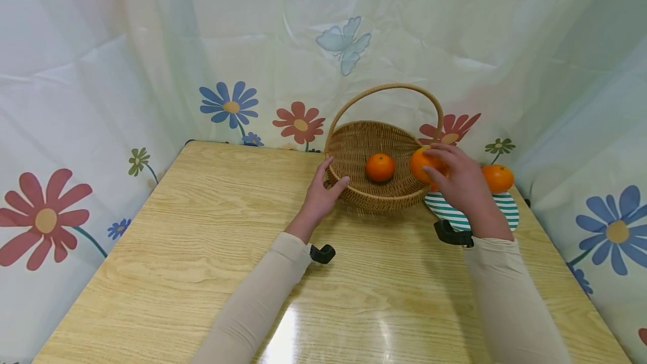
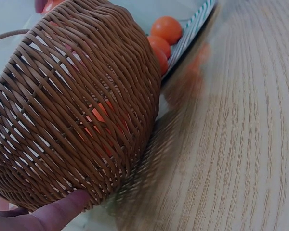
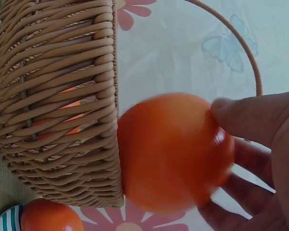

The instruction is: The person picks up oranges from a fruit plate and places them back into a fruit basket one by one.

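Note:
A wicker basket (image 1: 384, 201) with a tall arched handle stands at the back of the table, with one orange (image 1: 380, 168) inside. My left hand (image 1: 322, 192) holds the basket's left end, thumb and index finger spread at its rim. In the left wrist view the thumb (image 2: 62, 209) rests against the woven wall. My right hand (image 1: 462, 178) grips another orange (image 3: 176, 154) between thumb and fingers at the basket's right rim. In the right wrist view this orange is level with the rim's edge.
To the right of the basket a green-and-white striped plate (image 1: 507, 209) bears more oranges (image 1: 497, 178), partly hidden by the right hand. A flowered curtain (image 1: 253, 44) hangs close behind the wooden table (image 1: 202, 229). The basket handle (image 1: 389, 87) arches above the rim.

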`<state>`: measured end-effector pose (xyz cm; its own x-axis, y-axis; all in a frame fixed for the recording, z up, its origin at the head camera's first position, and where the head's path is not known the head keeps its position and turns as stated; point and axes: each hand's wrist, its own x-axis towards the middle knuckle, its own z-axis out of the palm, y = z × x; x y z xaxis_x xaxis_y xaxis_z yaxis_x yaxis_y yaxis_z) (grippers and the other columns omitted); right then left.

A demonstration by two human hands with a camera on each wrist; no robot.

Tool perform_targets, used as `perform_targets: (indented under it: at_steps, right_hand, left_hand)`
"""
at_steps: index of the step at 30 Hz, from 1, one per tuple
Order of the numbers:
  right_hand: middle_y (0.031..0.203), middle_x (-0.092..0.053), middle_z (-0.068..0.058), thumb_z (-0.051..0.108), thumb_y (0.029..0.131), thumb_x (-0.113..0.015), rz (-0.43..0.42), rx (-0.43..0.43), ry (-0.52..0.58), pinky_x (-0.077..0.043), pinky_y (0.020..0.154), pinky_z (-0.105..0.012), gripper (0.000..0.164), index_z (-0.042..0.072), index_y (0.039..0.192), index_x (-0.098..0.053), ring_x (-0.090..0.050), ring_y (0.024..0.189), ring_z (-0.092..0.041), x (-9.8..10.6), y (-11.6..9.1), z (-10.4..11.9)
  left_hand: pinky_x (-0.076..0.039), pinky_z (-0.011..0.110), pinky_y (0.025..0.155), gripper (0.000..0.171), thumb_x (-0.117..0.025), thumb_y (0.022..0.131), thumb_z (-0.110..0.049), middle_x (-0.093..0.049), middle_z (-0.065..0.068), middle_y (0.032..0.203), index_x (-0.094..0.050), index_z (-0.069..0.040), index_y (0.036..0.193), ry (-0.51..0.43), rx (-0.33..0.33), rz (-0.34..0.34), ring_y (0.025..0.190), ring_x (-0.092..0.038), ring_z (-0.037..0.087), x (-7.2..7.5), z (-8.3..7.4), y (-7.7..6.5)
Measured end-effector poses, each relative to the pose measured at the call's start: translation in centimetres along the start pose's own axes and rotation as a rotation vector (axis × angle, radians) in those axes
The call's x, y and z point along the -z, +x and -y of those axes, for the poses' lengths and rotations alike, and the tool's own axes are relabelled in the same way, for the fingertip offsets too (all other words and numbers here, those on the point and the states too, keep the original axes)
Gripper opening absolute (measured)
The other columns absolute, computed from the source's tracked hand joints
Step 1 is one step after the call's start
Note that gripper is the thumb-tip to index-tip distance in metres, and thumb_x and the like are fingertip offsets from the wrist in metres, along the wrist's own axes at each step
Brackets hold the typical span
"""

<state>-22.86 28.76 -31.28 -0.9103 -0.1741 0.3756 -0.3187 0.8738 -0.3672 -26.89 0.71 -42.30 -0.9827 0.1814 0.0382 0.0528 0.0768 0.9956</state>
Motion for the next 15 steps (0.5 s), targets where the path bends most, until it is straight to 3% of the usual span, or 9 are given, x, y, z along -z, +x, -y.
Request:
perform_targets:
  at_steps: [4,8,15]
  right_hand:
    - [0.139,-0.052,-0.016,0.015,0.094,-0.064,-0.023,0.048,-0.005,-0.038,0.102,-0.062,0.033,0.005,0.125,-0.063,-0.047,0.127,-0.042,-0.24,0.0,-0.07]
    - [0.137,-0.053,-0.018,0.016,0.095,-0.062,-0.016,0.043,-0.025,-0.039,0.102,-0.063,0.032,0.005,0.125,-0.062,-0.047,0.125,-0.042,-0.35,-0.1,-0.22]
    - [0.132,-0.057,-0.019,0.017,0.097,-0.059,-0.003,0.026,-0.028,-0.041,0.099,-0.062,0.03,0.003,0.124,-0.063,-0.05,0.121,-0.043,-0.45,-0.27,-0.51]
  left_hand:
    - [-0.04,0.048,0.11,0.069,-0.063,0.089,-0.054,-0.015,-0.003,0.163,-0.025,-0.05,0.147,0.009,0.0,-0.004,0.145,-0.028,0.036,-0.01,-0.17,-0.13]
    - [-0.037,0.049,0.112,0.068,-0.063,0.09,-0.052,-0.017,-0.003,0.162,-0.026,-0.049,0.147,0.024,-0.002,-0.011,0.145,-0.029,0.035,-0.03,-0.24,-0.17]
    - [-0.038,0.049,0.111,0.073,-0.063,0.091,-0.049,-0.019,-0.004,0.162,-0.025,-0.037,0.152,0.018,-0.004,-0.019,0.144,-0.03,0.034,-0.01,0.25,0.17]
